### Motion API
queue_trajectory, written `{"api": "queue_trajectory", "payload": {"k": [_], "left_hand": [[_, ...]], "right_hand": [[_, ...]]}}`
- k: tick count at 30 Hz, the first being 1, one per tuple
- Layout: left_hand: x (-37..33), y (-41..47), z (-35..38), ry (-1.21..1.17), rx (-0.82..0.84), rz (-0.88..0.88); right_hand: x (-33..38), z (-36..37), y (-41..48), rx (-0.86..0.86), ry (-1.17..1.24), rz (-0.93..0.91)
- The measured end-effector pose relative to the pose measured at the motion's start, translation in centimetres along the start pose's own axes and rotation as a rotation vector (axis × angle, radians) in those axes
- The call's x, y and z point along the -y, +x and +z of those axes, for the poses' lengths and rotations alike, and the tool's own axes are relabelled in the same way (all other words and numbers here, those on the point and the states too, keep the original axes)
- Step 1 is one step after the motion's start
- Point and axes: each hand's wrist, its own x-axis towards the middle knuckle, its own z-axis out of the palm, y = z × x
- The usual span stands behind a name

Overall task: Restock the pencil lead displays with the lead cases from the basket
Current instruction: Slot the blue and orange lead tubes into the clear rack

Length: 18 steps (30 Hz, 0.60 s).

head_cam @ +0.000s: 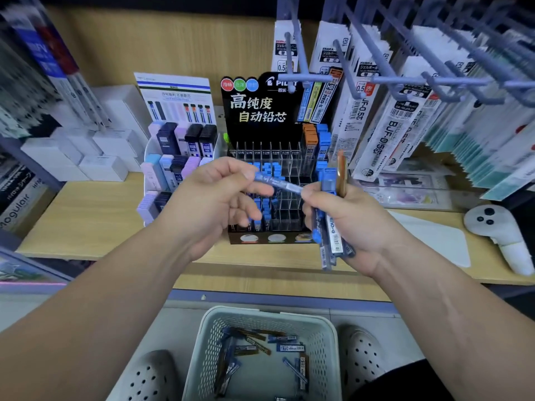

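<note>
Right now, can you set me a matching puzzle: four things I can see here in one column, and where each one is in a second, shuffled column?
Things:
1. basket
2. white controller
3. single blue case
4. bundle of cases

Places:
A. gripped in the right hand
B. on the floor between two shoes
C. lying at the right end of the shelf
D. pinched by the left hand

Pairs: 1-B, 2-C, 3-D, 4-A
</note>
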Motion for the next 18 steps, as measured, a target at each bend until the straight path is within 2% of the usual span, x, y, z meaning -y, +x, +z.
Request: {"api": "queue_trajectory", "payload": {"k": [9,13,18], "left_hand": [[0.4,0.6,1.3,-0.036,-0.028,0.116],[0.6,0.8,1.8,-0.028,-0.031,0.135],[-0.1,2.1,1.0,0.243,-0.15,0.232]], "right_hand": [[-0.1,-0.7,0.0,-0.005,0.1,0.023],[-0.4,-1.2,0.2,-0.02,0.063,0.012],[-0.5,-2.0,0.6,-0.109,-0.019,0.002]]}}
